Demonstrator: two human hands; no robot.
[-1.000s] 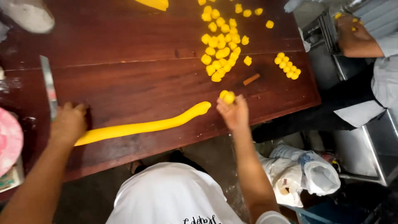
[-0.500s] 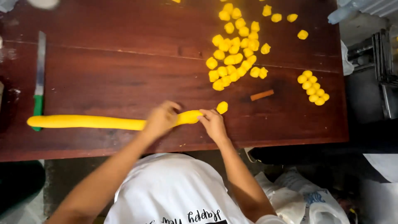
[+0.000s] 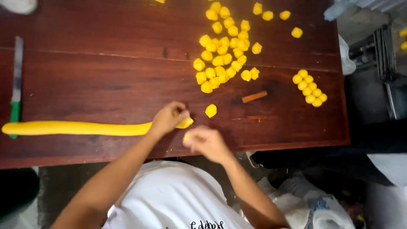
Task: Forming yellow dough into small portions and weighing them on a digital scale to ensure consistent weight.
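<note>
A long yellow dough rope [image 3: 76, 128] lies across the dark wooden table [image 3: 106, 80] near its front edge. My left hand [image 3: 167, 118] pinches the rope's right end. Just right of it, my right hand [image 3: 207, 143] is closed around a small yellow dough piece [image 3: 187, 136] that peeks out at the fingers. One loose yellow piece [image 3: 210, 110] lies just beyond both hands.
A heap of several yellow dough pieces [image 3: 224, 55] sits mid-table, a smaller cluster [image 3: 310, 88] at the right. A small brown stick [image 3: 254, 96] lies between them. A green-handled knife [image 3: 16, 85] rests at the far left. Plastic bags [image 3: 309, 203] lie on the floor.
My left hand slid from the rope's left part to its right end. My right hand pulled back from the rope tip toward the table edge with a piece in it.
</note>
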